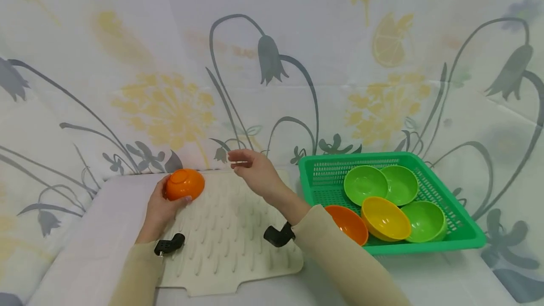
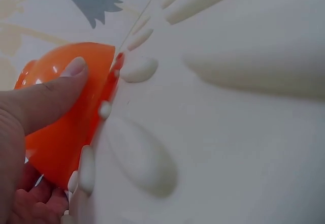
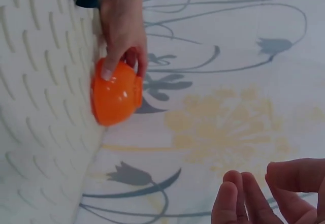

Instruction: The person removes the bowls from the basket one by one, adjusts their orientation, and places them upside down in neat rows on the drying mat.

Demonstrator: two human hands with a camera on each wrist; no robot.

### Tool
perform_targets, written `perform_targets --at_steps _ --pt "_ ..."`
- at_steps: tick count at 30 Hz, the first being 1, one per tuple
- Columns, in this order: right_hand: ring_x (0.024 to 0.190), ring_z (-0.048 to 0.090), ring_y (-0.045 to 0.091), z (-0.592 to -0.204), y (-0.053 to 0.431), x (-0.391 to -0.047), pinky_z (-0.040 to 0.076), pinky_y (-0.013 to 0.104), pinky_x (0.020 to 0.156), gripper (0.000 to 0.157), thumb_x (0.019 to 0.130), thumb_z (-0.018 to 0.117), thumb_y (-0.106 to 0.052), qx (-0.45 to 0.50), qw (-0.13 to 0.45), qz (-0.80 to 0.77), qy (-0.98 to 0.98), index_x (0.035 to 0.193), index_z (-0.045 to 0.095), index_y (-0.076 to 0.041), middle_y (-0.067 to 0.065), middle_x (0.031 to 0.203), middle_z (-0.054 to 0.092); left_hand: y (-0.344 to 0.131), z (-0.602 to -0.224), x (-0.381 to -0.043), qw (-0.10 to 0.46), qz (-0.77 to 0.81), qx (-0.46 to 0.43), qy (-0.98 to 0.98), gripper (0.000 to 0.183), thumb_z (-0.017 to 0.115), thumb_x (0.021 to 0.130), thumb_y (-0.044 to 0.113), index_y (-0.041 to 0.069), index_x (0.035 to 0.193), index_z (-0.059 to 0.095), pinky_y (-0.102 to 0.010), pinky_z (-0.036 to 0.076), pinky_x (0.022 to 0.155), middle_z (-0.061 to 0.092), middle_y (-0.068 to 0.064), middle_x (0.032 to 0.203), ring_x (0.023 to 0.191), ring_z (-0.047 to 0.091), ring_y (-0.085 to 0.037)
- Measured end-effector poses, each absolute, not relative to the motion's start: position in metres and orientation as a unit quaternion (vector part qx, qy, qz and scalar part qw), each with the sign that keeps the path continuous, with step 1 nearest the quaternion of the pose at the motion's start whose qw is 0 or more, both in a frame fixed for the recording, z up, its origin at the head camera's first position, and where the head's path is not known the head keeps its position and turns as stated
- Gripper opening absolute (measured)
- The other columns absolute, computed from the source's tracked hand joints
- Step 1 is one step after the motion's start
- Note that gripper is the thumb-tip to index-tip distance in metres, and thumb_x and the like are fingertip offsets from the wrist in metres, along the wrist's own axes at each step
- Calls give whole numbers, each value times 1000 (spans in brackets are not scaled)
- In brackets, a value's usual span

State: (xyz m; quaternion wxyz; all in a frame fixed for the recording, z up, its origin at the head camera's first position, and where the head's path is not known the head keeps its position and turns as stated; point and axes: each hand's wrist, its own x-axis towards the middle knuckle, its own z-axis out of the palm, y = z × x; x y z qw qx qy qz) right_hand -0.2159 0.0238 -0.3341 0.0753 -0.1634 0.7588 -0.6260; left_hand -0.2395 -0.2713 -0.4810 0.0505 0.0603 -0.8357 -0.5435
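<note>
On the far left corner of the cream ridged mat (image 1: 225, 249), an orange bowl (image 1: 186, 184) sits upside down, its foot ring facing up. My left hand (image 1: 163, 209) holds this bowl from the left side. In the left wrist view, the thumb (image 2: 53, 94) lies along the bowl's outside and the other fingers are lower down by its rim, which lies against the mat's bumps. My right hand (image 1: 260, 174) is raised over the back of the mat with loosely bent fingers and nothing in them. The right wrist view shows those fingers (image 3: 254, 198) apart from the bowl.
To the right of the mat stands a green slotted basket (image 1: 305, 183). It contains several bowls: green ones (image 1: 364, 185), a yellow one (image 1: 384, 221) and a darker orange one (image 1: 349, 226). A flower-patterned cloth (image 1: 272, 107) hangs behind the white table surface (image 1: 97, 235).
</note>
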Motion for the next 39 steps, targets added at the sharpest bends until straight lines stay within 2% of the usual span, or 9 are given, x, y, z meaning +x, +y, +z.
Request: perform_targets --at_steps 4,9,17,24,31,39 --pt "120 59 20 -315 45 -212 49 34 100 36 100 56 -1 -180 62 -611 768 135 59 -8 6 133 60 -274 -478 -242 50 -556 58 -828 99 80 85 12 8 159 15 -53 23 118 24 -20 161 143 27 -39" --pt "122 57 21 -299 85 -207 47 38 103 37 100 56 -2 -181 54 -585 789 136 58 -9 5 135 59 -274 -479 -244 45 -605 57 -793 93 77 88 9 7 159 17 -45 21 119 23 -16 162 147 24 -31" --pt "125 54 30 -300 167 -212 44 47 105 36 102 55 -9 -158 62 -537 826 138 55 -6 12 138 57 -269 -479 -243 37 -606 70 -791 91 75 89 8 8 159 17 -45 19 120 20 -15 163 149 19 -29" --pt "126 53 35 -320 221 -223 43 51 105 36 104 52 -18 -139 108 -485 857 137 55 -2 18 137 56 -268 -477 -244 41 -591 66 -803 91 75 90 10 9 160 18 -45 19 120 20 -15 163 150 18 -30" --pt "125 53 39 -342 245 -233 42 53 106 35 102 58 -17 -176 185 -466 847 133 60 -2 17 132 61 -270 -477 -241 41 -593 65 -802 91 76 90 12 12 160 18 -44 21 119 22 -14 163 149 21 -30" --pt "118 60 30 -365 252 -244 48 46 102 33 97 65 -15 -224 266 -406 845 128 65 -3 17 129 64 -273 -480 -238 37 -599 62 -798 92 76 90 13 17 161 17 -45 23 119 21 -13 163 148 22 -30"
